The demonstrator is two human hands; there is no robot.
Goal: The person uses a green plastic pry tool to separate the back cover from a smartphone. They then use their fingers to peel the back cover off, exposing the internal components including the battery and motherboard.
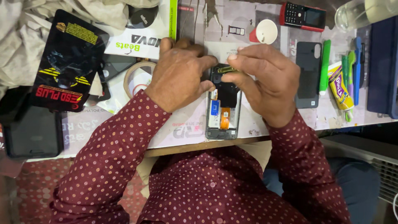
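Pinched between thumb and forefinger of the right hand [267, 85] is a small brass-coloured metal part [227, 69], held at the top end of an opened black smartphone with its back removed [223, 108]; the left hand [178, 74] presses down on the phone's upper left corner, fingers curled together against its edge, though whether they clamp it or only rest there I cannot tell; the phone lies lengthwise near the front edge of the pale printed work mat [186, 128], showing a blue tab and an orange flex strip inside; both hands cover its top end, so what lies beneath them is hidden.

Just right of the right hand lies a dark grey phone back cover [308, 74]; beyond it a green plastic stick [324, 66], then a yellow glue tube with a green cap [340, 89] and blue tools [357, 68]; left of the left hand sits a roll of tan tape [134, 74], partly hidden by the wrist.

Farther left, a glossy black flat packet with yellow and red print [66, 62] rests against crumpled pale cloth [62, 16]; a white box with green lettering [141, 43] lies behind the left hand; at the far edge stand a small white cup [266, 31], a red and black keypad phone [302, 16] and a clear glass vessel [352, 14].
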